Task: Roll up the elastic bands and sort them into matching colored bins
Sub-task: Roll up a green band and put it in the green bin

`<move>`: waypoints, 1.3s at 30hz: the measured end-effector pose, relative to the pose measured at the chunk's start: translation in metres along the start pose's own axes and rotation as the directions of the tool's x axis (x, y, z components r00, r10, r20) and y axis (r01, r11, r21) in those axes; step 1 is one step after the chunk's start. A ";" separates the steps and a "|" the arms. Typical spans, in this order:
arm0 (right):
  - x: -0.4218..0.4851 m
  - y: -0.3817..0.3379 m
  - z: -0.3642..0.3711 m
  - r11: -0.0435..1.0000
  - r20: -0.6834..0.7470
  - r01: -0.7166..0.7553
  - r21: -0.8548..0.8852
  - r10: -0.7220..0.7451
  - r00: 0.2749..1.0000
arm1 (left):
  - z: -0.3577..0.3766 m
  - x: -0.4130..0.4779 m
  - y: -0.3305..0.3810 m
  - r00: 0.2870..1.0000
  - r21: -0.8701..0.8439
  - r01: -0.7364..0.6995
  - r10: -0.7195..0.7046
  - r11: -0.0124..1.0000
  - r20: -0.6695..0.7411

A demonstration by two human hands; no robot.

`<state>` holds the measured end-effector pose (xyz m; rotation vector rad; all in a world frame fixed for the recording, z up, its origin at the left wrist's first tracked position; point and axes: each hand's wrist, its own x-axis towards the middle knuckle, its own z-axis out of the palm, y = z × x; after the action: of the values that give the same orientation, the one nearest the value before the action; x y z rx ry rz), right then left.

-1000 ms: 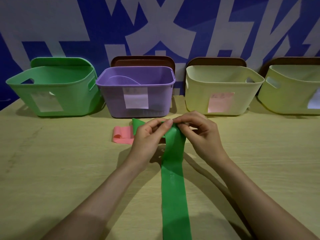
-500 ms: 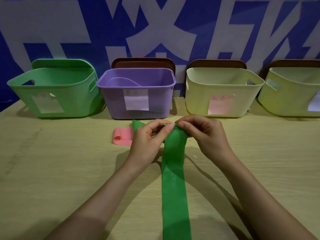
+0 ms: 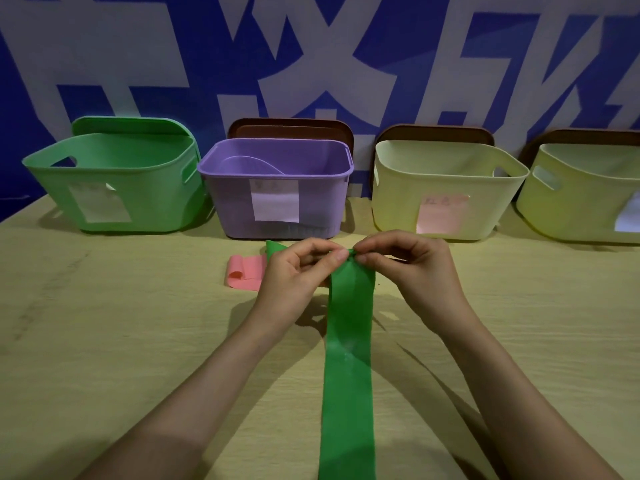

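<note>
Long green flat elastic band (image 3: 349, 341) runs toward the purple plastic bin (image 3: 277, 202), far end bunched before it; short pink elastic band (image 3: 246, 271), end curled, lies before that bin; green plastic bin (image 3: 114, 188) on its left; pale yellow plastic bin (image 3: 446, 188), then yellow-green plastic bin (image 3: 581, 202), on its right.

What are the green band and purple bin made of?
The long green elastic band looks like thin matte rubber, probably latex: it drapes limp and puckers where pinched. The purple rectangular bin looks like moulded plastic: smooth walls, rolled rim.
</note>
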<state>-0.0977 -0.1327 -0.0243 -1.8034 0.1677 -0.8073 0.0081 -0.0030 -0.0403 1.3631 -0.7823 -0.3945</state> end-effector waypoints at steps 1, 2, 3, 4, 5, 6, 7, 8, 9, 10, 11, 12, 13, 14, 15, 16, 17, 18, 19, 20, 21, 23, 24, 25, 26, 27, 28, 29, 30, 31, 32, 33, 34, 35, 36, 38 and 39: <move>0.000 -0.001 0.001 1.000 0.004 -0.004 0.007 0.004 1.000 | 0.000 0.000 0.000 1.000 0.000 -0.008 0.008 1.000 -0.009; 0.000 -0.001 0.001 1.000 0.008 -0.010 0.015 0.010 1.000 | 0.001 0.000 0.000 1.000 -0.003 -0.015 0.015 1.000 -0.018; 0.000 -0.001 0.002 1.000 0.012 -0.016 0.024 0.016 1.000 | 0.002 0.000 0.000 0.999 -0.010 -0.020 0.020 1.000 -0.025; 0.000 -0.001 0.003 0.999 0.014 -0.022 0.034 0.022 1.000 | 0.003 -0.001 0.000 0.999 -0.013 -0.027 0.027 1.000 -0.032; 0.000 -0.001 0.003 0.999 0.015 -0.026 0.046 0.025 1.000 | 0.005 -0.001 0.000 0.999 -0.013 -0.032 0.031 0.999 -0.040; 0.000 -0.002 0.003 0.998 0.014 -0.028 0.059 0.027 1.000 | 0.006 -0.002 0.000 0.998 -0.012 -0.033 0.033 0.999 -0.046; 0.000 -0.002 0.003 0.997 0.007 -0.029 0.070 0.029 1.000 | 0.007 -0.002 0.000 0.998 -0.012 -0.032 0.031 0.999 -0.046; 0.000 -0.002 0.003 0.997 -0.006 -0.029 0.077 0.030 1.000 | 0.008 -0.003 0.000 0.999 -0.014 -0.031 0.030 0.999 -0.040; 0.000 -0.002 0.004 0.996 -0.022 -0.030 0.079 0.032 0.999 | 0.009 -0.004 0.001 0.999 -0.021 -0.025 0.024 0.999 -0.033; -0.001 -0.001 0.004 0.997 -0.038 -0.031 0.076 0.034 0.999 | 0.010 -0.004 0.000 0.999 -0.034 -0.014 0.013 0.999 -0.029; -0.001 -0.001 0.005 0.997 -0.052 -0.029 0.070 0.032 0.998 | 0.010 -0.003 0.000 1.000 -0.051 0.004 -0.005 0.999 -0.029; -0.002 0.001 0.005 0.998 -0.064 -0.023 0.065 0.027 0.998 | 0.010 -0.003 0.000 0.999 -0.069 0.028 -0.030 0.997 -0.030; -0.002 0.002 0.006 0.998 -0.073 -0.012 0.062 0.017 0.997 | 0.011 -0.003 0.000 0.998 -0.095 0.059 -0.061 0.994 -0.027; -0.003 0.002 0.007 0.998 -0.077 0.003 0.062 0.002 0.997 | 0.011 -0.003 0.000 0.996 -0.126 0.089 -0.092 0.988 -0.019; -0.003 0.003 0.007 0.998 -0.078 0.019 0.064 -0.014 0.997 | 0.011 -0.002 0.000 0.993 -0.157 0.116 -0.119 0.981 -0.008; -0.003 0.004 0.007 0.997 -0.076 0.032 0.066 -0.027 0.997 | 0.010 -0.002 0.000 0.991 -0.180 0.135 -0.137 0.974 0.001; -0.004 0.004 0.008 0.997 -0.072 0.042 0.066 -0.037 0.997 | 0.010 -0.001 -0.001 0.989 -0.196 0.149 -0.150 0.969 0.007; -0.003 0.005 0.008 0.997 -0.066 0.047 0.064 -0.043 0.997 | 0.009 -0.001 -0.001 0.988 -0.200 0.155 -0.156 0.967 0.008; -0.003 0.006 0.009 0.997 -0.059 0.050 0.060 -0.046 0.997 | 0.009 -0.001 -0.001 0.988 -0.197 0.154 -0.156 0.968 0.005; -0.003 0.006 0.009 0.997 -0.049 0.049 0.059 -0.046 0.998 | 0.008 0.000 -0.002 0.989 -0.185 0.142 -0.145 0.972 -0.001; -0.003 0.006 0.008 0.997 -0.035 0.046 0.058 -0.044 0.998 | 0.008 -0.001 -0.001 0.991 -0.171 0.128 -0.131 0.977 -0.006; -0.002 0.004 0.006 0.998 0.011 0.018 0.063 -0.019 1.000 | 0.008 -0.002 0.000 0.995 -0.130 0.090 -0.094 0.987 -0.021; -0.001 0.003 0.005 0.997 0.037 -0.018 0.077 0.016 0.999 | 0.007 -0.002 0.000 0.997 -0.109 0.070 -0.074 0.992 -0.035; -0.001 0.002 0.003 0.993 0.059 -0.062 0.097 0.057 0.997 | 0.007 -0.002 0.001 0.997 -0.093 0.052 -0.057 0.994 -0.051; 0.000 0.001 0.001 0.990 0.073 -0.097 0.104 0.090 0.993 | 0.007 -0.002 0.001 0.997 -0.081 0.034 -0.039 0.996 -0.067; 0.000 0.000 0.000 0.990 0.082 -0.116 0.084 0.109 0.991 | 0.006 -0.002 0.002 0.997 -0.071 0.018 -0.023 0.997 -0.077; 0.001 0.000 0.001 0.991 0.086 -0.123 0.045 0.119 0.989 | 0.006 -0.002 0.001 0.996 -0.056 -0.005 0.000 0.998 -0.085; 0.000 0.001 0.001 0.993 0.086 -0.119 0.014 0.118 0.989 | 0.007 -0.002 0.002 0.995 -0.042 -0.029 0.025 0.999 -0.092; 0.000 0.002 0.003 0.994 0.078 -0.113 0.001 0.113 0.991 | 0.007 -0.002 0.001 0.994 -0.032 -0.045 0.041 0.998 -0.097; 0.000 0.003 0.004 0.994 0.060 -0.107 0.001 0.106 0.993 | 0.007 -0.003 0.002 0.994 -0.041 -0.045 0.041 0.998 -0.096; 0.000 0.003 0.005 0.995 0.040 -0.100 0.004 0.100 0.994 | 0.006 -0.003 0.001 0.996 -0.064 -0.033 0.028 0.997 -0.088; 0.000 0.003 0.004 0.995 0.023 -0.095 0.008 0.095 0.995 | 0.007 -0.003 0.001 0.998 -0.089 -0.007 0.001 0.996 -0.070; 0.000 0.003 0.004 0.996 0.016 -0.092 0.019 0.091 0.996 | 0.007 -0.003 0.001 0.998 -0.106 0.024 -0.030 0.994 -0.052; 0.000 0.004 0.004 0.995 0.016 -0.090 0.031 0.089 0.996 | 0.008 -0.003 0.000 0.997 -0.122 0.062 -0.067 0.991 -0.038; 0.000 0.004 0.004 0.995 0.015 -0.089 0.041 0.088 0.996 | 0.008 -0.003 -0.001 0.994 -0.146 0.098 -0.103 0.985 -0.031; 0.000 0.005 0.004 0.996 0.011 -0.084 0.044 0.083 0.996 | 0.009 -0.003 -0.002 0.987 -0.192 0.151 -0.159 0.970 -0.027; 0.000 0.006 0.004 0.996 0.009 -0.081 0.043 0.081 0.997 | 0.009 -0.004 -0.002 0.984 -0.202 0.167 -0.176 0.965 -0.026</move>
<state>-0.0938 -0.1322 -0.0299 -1.7475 0.2158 -0.7415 -0.0004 -0.0073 -0.0430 1.2495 -0.5736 -0.5624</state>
